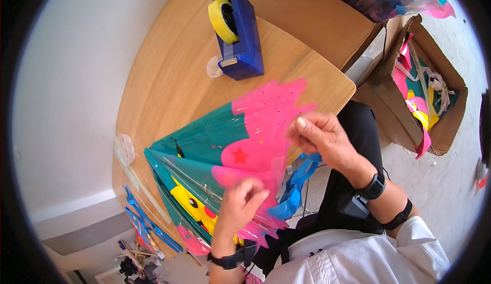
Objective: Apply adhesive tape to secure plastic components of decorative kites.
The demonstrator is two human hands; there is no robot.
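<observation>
A folded plastic-film kite [204,135], green with pink jagged edges and a yellow cartoon figure, lies across the table and reaches over its near edge. Above its lower pink part is my left hand [240,204], fingers curled in; whether they grip the film is hidden. At the pink right edge my right hand [322,135] is closed in a pinch, thumb against the fingers. What it pinches is too small to tell. A blue ribbon tail [291,197] hangs from the kite's near edge, below my right hand.
On the wooden table [169,64] stands a blue tape dispenser [245,38] with yellow tape. Thin pale sticks [148,192] and blue strips [148,222] lie at the left edge. A cardboard box [378,100] with folded film pieces stands at right, beside a larger carton [302,13].
</observation>
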